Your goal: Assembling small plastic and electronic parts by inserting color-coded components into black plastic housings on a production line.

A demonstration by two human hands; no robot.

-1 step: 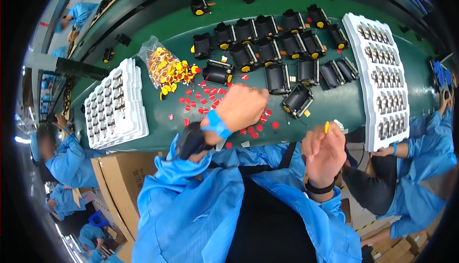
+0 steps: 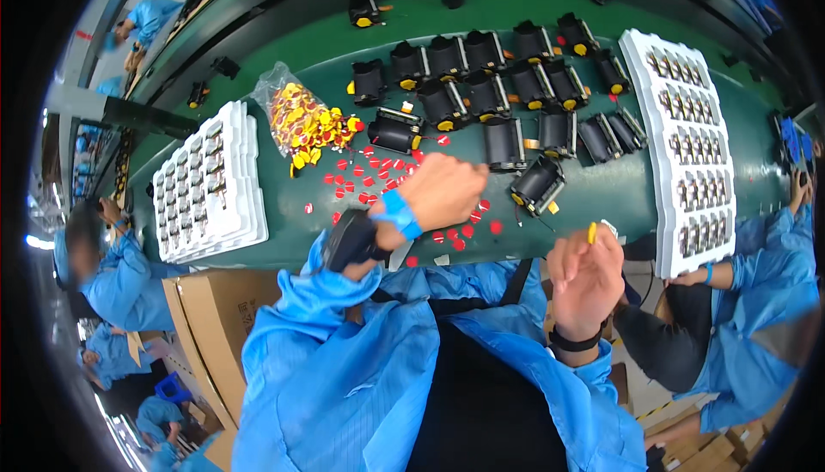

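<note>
My left hand, with a blue band at its wrist, is curled closed above the green table; its fingertips are turned away, so anything in them is hidden. Small red discs lie scattered around and beneath it. Just past its knuckles stands a black curved plastic housing, and another black housing with a yellow tab lies tilted to the right. Over the table's near edge, my right hand is raised palm up, pinching a small yellow disc between thumb and finger.
A clear bag spills yellow-and-red pieces at the left. White trays of small metal parts are stacked there; another white tray stands at the right. Several black housings stand in rows behind. Co-workers sit on both sides; a cardboard box is lower left.
</note>
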